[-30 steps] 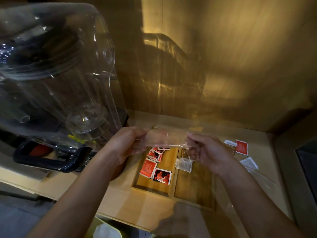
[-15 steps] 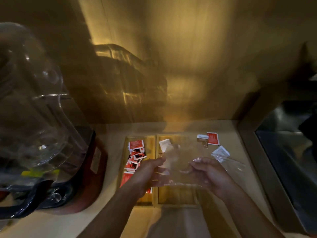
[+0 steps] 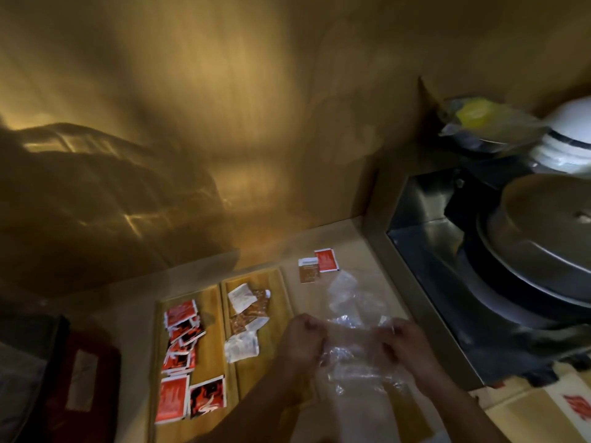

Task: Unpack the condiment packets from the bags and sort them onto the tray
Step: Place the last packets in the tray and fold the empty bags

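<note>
Both hands have been moved right, off the tray [image 3: 220, 340]. Fingers [image 3: 308, 327] of the left hand [image 3: 302, 342] and right hand [image 3: 404, 343] are pinched shut on a clear bag [image 3: 351, 343], pulled wide to open it. Red packets [image 3: 182, 334] are kept sorted in the left slot.

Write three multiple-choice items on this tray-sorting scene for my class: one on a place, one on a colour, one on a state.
1. Where do the two loose packets lie?
A. in the tray's left compartment
B. on the counter beyond the tray
C. in the clear bag

2. What colour are most packets in the left compartment of the tray?
A. red
B. green
C. blue

3. What are the two hands doing?
A. resting flat
B. both gripping the clear plastic bag
C. lifting the tray

Key: 1 B, they sit on bare counter past the tray's far right corner. 2 A, a red pile. 3 B, left hand and right hand pinch its film.
</note>
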